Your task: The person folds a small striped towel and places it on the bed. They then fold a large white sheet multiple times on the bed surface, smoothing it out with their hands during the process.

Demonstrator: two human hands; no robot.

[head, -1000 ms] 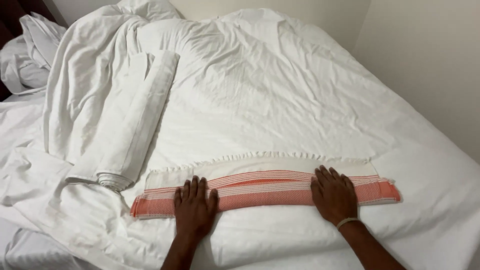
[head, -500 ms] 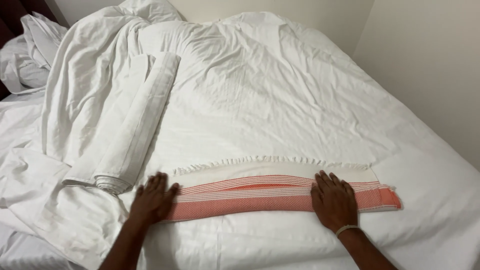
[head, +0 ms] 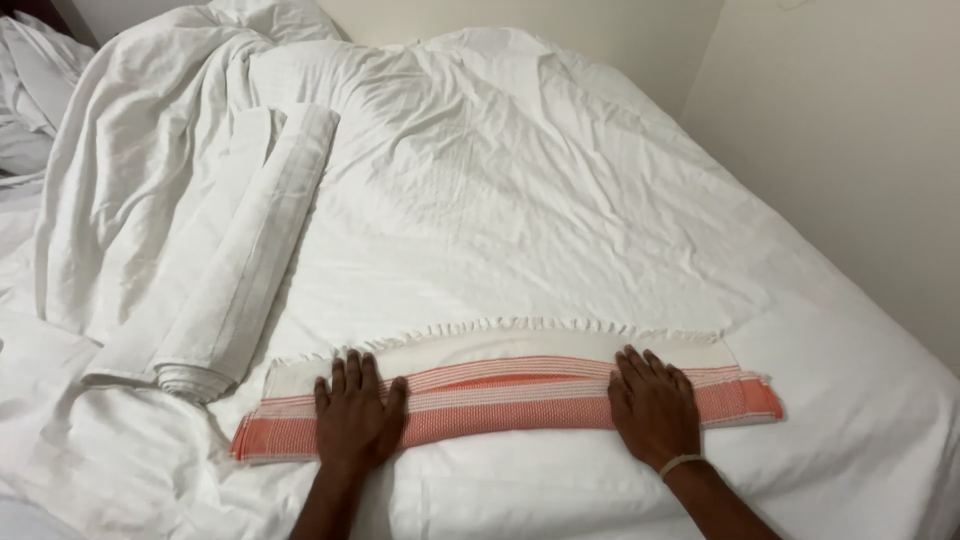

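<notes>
A white bed (head: 560,200) fills nearly the whole frame, its sheet wrinkled and running up to a pale wall (head: 850,150) along the right side and top. A crumpled duvet (head: 130,170) is heaped in the upper left. On its inner edge lies a white roll (head: 250,260) of folded linen, long axis slanting from upper right down to lower left, its coiled end just beside the left tip of the towel.

The towel (head: 510,395), orange-and-white striped with a fringed cream edge on its far side, lies folded into a narrow band across the lower middle of the frame. Its long axis runs left to right, square across the person's front, so it sits directly under both hands rather than ahead of them.

The left hand (head: 355,415) rests flat, fingers spread, palm down on the band about a quarter in from its left end. The right hand (head: 655,410), with a thin band (head: 680,463) at the wrist, presses flat in the same way near the right end. Neither hand grips; both lie open on the cloth. Each is equally near its own end, with the middle stretch bare between them. Nothing lies on the towel; beyond the fringe there is only sheet, and the roll stands just off the left tip.
</notes>
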